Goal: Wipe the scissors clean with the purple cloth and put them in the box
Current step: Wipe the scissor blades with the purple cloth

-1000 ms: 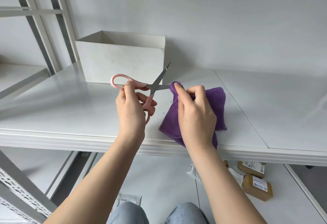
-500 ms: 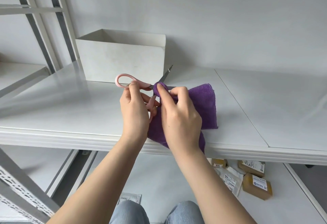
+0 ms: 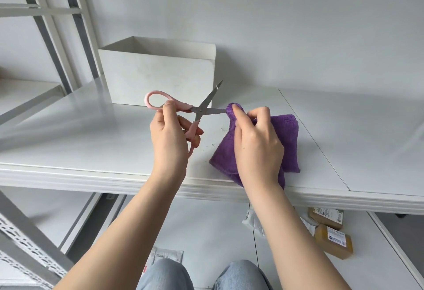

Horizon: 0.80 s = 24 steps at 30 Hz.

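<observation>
Our left hand (image 3: 169,143) grips the pink scissors (image 3: 195,115), blades spread, in front of the box (image 3: 160,76), while our right hand (image 3: 257,145) pinches the purple cloth (image 3: 286,133) over what seems the lower blade's tip, so we should stroke tipward, clear of the edge.

blade tip (image 3: 223,111) inside purple cloth (image 3: 288,133)
</observation>
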Available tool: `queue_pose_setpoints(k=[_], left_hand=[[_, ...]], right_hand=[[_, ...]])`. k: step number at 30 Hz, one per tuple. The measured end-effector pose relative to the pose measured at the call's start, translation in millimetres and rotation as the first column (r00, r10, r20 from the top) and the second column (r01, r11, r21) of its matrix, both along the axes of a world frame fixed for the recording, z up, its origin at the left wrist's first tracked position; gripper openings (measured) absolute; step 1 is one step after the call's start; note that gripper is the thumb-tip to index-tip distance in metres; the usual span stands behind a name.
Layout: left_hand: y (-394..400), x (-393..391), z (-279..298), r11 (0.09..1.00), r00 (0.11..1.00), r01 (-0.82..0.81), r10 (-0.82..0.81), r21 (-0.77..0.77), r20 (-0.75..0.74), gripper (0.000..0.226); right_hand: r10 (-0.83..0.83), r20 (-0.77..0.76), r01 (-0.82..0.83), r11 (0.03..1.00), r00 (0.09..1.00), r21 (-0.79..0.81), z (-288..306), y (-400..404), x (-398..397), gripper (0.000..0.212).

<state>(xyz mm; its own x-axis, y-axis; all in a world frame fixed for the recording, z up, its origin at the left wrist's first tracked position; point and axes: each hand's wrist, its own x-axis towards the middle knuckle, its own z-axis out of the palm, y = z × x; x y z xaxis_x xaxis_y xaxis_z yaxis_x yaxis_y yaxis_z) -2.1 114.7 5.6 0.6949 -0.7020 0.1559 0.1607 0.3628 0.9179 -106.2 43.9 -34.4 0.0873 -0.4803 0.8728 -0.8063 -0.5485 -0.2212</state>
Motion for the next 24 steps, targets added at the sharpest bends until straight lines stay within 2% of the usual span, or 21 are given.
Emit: queue_pose_setpoints(k=[4,8,13,20,24], left_hand=[[-1.4,0.4,1.9,1.0,1.0,-0.005,0.005,0.001,0.013,0.028],[-2.5,-2.6,1.3,1.0,1.0,0.019,-0.019,0.017,0.003,0.026],[-1.5,-1.8,0.0,0.999,0.999,0.032,-0.032,0.017,0.005,0.026],[-3.0,0.6,2.5,1.0,1.0,-0.004,0.004,0.011,0.0,0.026],[-5.9,-4.7,4.0,1.0,1.0,0.02,-0.02,0.022,0.015,0.025]], right_hand=[[0.034,0.08,-0.033,0.999,0.996,-0.014,2.5,5.5,0.8,0.033],[0.098,0.0,-0.098,0.991,0.995,-0.089,-0.1,20.4,13.4,0.035],[0.096,-0.013,-0.097,0.993,0.995,-0.064,-1.6,14.3,11.0,0.035],[0.04,0.129,-0.042,0.999,0.991,0.016,1.0,-2.5,-3.1,0.034],[0.1,0.03,-0.098,0.994,0.995,-0.053,-2.7,11.4,8.9,0.035]])
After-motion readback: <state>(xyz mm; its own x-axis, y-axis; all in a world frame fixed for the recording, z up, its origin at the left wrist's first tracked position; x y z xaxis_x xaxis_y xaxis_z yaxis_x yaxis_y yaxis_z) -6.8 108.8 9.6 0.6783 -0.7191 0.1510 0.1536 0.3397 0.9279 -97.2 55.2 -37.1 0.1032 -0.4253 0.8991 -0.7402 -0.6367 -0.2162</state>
